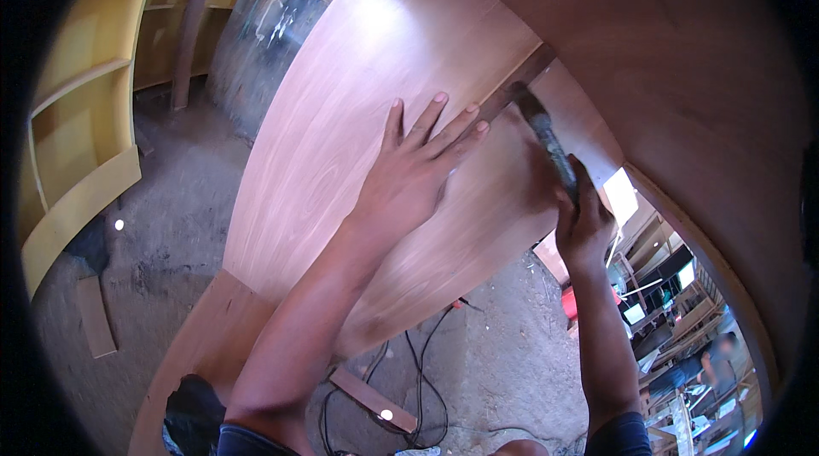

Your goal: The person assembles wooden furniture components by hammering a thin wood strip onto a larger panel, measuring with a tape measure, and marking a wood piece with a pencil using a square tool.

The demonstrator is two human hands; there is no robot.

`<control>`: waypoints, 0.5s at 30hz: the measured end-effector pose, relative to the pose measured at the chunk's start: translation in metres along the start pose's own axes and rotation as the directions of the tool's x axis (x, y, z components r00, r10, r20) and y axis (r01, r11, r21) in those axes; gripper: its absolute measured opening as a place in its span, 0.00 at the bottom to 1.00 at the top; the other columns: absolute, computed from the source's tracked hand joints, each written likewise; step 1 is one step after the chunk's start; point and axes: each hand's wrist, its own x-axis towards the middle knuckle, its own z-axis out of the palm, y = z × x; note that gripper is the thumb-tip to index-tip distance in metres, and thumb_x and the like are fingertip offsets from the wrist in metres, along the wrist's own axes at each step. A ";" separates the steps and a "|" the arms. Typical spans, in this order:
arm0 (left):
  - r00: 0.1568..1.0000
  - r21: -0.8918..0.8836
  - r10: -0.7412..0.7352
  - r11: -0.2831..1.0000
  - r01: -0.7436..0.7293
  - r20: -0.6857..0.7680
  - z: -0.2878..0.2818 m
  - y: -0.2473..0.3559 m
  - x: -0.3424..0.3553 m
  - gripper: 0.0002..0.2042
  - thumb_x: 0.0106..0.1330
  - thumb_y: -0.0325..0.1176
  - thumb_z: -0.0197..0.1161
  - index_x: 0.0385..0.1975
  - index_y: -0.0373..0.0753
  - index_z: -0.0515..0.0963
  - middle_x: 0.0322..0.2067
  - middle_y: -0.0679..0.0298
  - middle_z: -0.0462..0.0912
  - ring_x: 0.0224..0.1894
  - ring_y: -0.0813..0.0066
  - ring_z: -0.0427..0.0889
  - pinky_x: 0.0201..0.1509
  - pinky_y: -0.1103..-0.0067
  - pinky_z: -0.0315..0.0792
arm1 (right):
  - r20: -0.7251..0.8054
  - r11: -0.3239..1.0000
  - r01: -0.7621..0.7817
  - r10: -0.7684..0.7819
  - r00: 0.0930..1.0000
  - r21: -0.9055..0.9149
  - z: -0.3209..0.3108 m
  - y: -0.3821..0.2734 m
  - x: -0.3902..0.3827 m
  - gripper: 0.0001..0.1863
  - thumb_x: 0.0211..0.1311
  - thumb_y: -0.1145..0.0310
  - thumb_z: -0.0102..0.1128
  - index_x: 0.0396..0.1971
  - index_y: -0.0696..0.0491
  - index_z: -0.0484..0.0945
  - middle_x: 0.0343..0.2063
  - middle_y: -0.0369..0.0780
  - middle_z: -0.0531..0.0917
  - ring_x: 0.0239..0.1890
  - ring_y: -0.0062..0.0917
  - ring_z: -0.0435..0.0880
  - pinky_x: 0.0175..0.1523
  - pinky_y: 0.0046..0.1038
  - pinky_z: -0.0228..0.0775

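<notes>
My left hand (pixel 409 164) lies flat on a broad, light-brown wooden panel (pixel 316 140), its fingers spread. Its fingertips reach the lower end of a narrow dark strip (pixel 536 63) that crosses the panel. In my right hand (pixel 585 221) is a hand tool (pixel 550 139) with a mottled grey-green handle; my fingers wrap round its lower end. The tool's dark head meets or hovers just over the strip, a little beyond my left fingertips. Whether it touches cannot be made out, and the head's exact shape is unclear.
A large dark-brown board (pixel 708 55) rises along the right. Yellowish open shelving (pixel 94 115) stands at left, near a stained grey sheet (pixel 260 42). Black cables (pixel 418 371) and a wood offcut (pixel 373 399) lie on the floor. Another person (pixel 721 362) is far off at right.
</notes>
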 end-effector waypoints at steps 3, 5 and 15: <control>1.000 0.014 0.001 1.000 -0.001 -0.003 0.004 0.001 0.003 0.36 0.67 0.27 0.65 0.77 0.56 0.66 0.79 0.68 0.63 0.82 0.53 0.55 0.81 0.39 0.44 | -0.095 1.000 0.029 -0.029 0.995 -0.002 -0.014 -0.005 -0.005 0.25 0.75 0.63 0.64 0.66 0.57 0.76 0.46 0.52 0.90 0.38 0.41 0.93 0.42 0.36 0.86; 1.000 -0.005 0.012 1.000 -0.012 -0.021 0.005 0.002 0.005 0.36 0.67 0.27 0.65 0.77 0.55 0.66 0.78 0.68 0.63 0.82 0.53 0.55 0.81 0.39 0.45 | -0.278 0.973 0.226 -0.202 0.939 0.055 -0.024 -0.005 -0.006 0.21 0.76 0.66 0.62 0.61 0.62 0.77 0.46 0.54 0.90 0.39 0.39 0.94 0.43 0.36 0.85; 0.999 0.012 0.023 1.000 -0.023 -0.030 0.008 0.003 0.001 0.34 0.68 0.29 0.64 0.76 0.54 0.68 0.79 0.70 0.61 0.83 0.57 0.52 0.81 0.38 0.46 | -0.095 0.997 0.065 -0.062 0.994 0.028 -0.031 0.001 -0.017 0.26 0.80 0.63 0.49 0.63 0.71 0.71 0.49 0.57 0.87 0.48 0.43 0.91 0.55 0.36 0.83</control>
